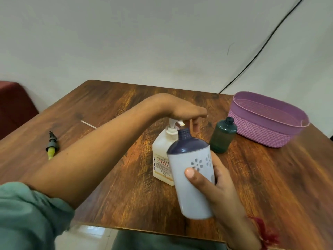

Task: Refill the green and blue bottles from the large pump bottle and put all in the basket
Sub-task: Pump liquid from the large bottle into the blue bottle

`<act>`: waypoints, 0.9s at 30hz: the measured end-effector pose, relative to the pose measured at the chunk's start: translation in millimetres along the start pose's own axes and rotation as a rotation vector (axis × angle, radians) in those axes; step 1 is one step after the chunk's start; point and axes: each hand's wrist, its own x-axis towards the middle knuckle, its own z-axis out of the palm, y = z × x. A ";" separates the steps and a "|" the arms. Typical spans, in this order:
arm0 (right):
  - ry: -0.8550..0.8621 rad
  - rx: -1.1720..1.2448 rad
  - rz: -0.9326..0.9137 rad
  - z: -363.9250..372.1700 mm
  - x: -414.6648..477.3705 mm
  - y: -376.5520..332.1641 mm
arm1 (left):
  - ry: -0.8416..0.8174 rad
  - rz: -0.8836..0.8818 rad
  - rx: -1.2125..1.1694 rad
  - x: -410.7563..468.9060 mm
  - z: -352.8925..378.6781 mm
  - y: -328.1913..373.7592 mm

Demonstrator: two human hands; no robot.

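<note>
We see the left hand (183,110) flat, palm down, fingers straight and together, resting on the pump head (173,123) of the large pump bottle (162,156). The thumb hangs down just past the nozzle. The forearm comes in from the lower left, with a green sleeve (27,213) pushed up at the elbow.

The right hand (216,181) grips the blue bottle (191,186), with the thumb across the front of its pale body and the fingers wrapped behind. We note a red thread (266,233) at that wrist. The blue bottle is held off the table (270,177), tilted, just in front of the pump bottle and overlapping its right side. Its dark blue neck is uncapped and sits right under the pump nozzle. We cannot tell if liquid is coming out.

The pump bottle stands upright on the table, white with a printed label.

The green bottle (222,136) stands upright and uncapped to the right of the pump bottle, near but apart. Further right of the pump bottle, beyond the green bottle, we see the purple basket (266,130) on the table, close beside the green bottle.

Well left of the pump bottle lies a dark sprayer cap (51,143) with a yellowish tip. Between the cap and the pump bottle, further back, lies a thin white tube (89,124). Behind the pump bottle, a black cable (261,51) runs up the wall.
</note>
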 end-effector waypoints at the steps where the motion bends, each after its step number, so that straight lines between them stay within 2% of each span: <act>1: 0.002 0.000 -0.002 -0.2 -0.2 -0.3 | 0.007 0.007 0.011 0.3 0.0 1.1; 5: 0.008 -0.001 -0.008 -1.7 -0.1 1.2 | -0.033 0.024 -0.083 1.0 10.9 -3.4; 11: 0.001 0.022 -0.007 -2.7 0.5 -3.7 | -0.006 -0.022 0.100 -4.2 0.9 3.4; 15: 0.004 0.016 -0.009 -3.1 0.5 -1.6 | 0.025 -0.011 -0.001 -2.5 9.7 1.3; 22: -0.014 0.010 -0.012 -2.3 0.3 -4.5 | -0.006 -0.037 0.074 -12.6 2.6 9.0; 27: -0.016 0.002 0.005 -2.1 0.9 -2.4 | 0.092 -0.004 0.000 -7.1 13.1 -0.8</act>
